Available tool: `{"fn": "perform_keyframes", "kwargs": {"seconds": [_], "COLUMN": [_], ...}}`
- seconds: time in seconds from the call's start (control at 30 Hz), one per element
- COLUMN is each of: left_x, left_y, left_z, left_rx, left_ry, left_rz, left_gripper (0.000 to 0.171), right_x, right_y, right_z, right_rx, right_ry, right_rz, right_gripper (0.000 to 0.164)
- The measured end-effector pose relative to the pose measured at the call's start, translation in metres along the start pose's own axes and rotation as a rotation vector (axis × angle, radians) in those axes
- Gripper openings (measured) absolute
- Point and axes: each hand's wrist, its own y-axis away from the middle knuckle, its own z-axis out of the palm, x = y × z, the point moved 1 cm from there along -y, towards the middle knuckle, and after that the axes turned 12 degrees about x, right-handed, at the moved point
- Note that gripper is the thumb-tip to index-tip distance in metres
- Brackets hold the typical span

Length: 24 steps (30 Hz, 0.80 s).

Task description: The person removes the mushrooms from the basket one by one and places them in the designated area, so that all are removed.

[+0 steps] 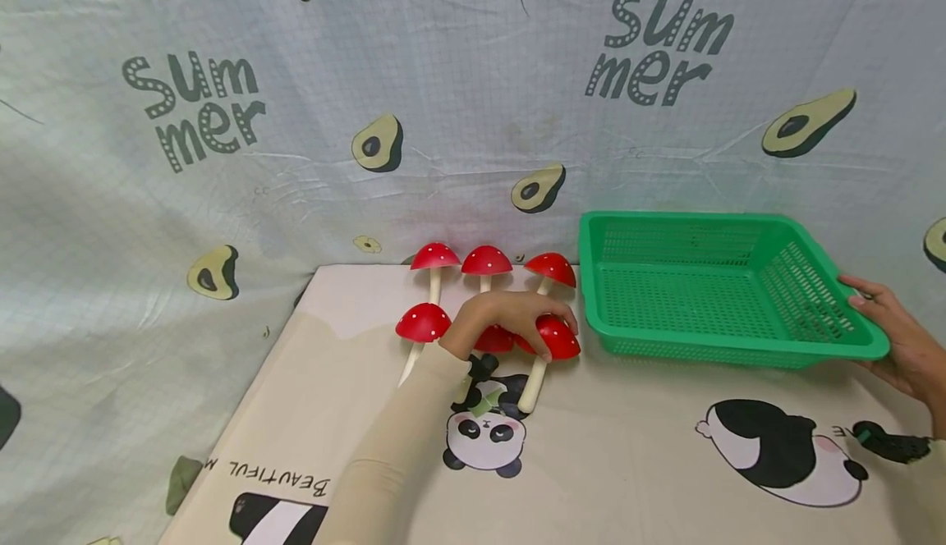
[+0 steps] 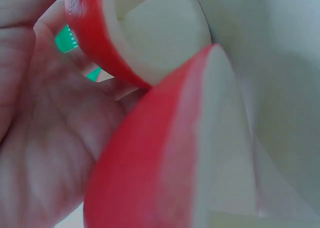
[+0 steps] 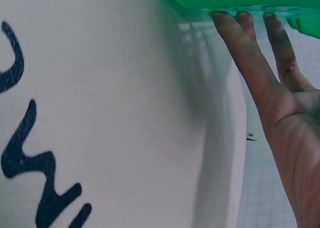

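Observation:
Several toy mushrooms with red, white-dotted caps and pale stems lie in two rows left of the basket. My left hand (image 1: pixel 517 315) reaches over the front row, its fingers curled round the red cap of the rightmost mushroom (image 1: pixel 557 337). In the left wrist view a mushroom cap (image 2: pixel 150 153) close to the camera covers part of the palm. At the right end of a green plastic basket (image 1: pixel 680 352), my right hand (image 1: pixel 897 336) holds the rim. Its fingertips meet the green edge in the right wrist view.
Behind the table (image 1: pixel 628 463) hangs a pale cloth (image 1: pixel 458 61) printed with avocados and lettering. Three mushrooms, one of them a red-capped mushroom (image 1: pixel 434 258), stand along the back edge. The basket's inside shows only its perforated floor and walls.

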Motion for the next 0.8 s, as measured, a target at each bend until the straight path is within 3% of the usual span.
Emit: {"fn": "perform_keyframes", "kwargs": {"seconds": [0.4,0.8], "left_x": [0.0020,0.0039], "left_y": [0.0048,0.0076], "left_z": [-0.0020,-0.0042], "left_rx": [0.005,0.083], "left_ry": [-0.035,-0.093], "left_rz": [-0.001,-0.054], "left_gripper": [0.053,0.056], "right_x": [-0.0017,-0.0011], "right_y": [0.0011,0.0018], "right_z": [0.0014,0.0009], "right_rx": [0.000,0.003], "right_ry": [-0.038,-0.037], "right_rz": [0.022,0.022], "right_gripper": [0.043,0.043]}}
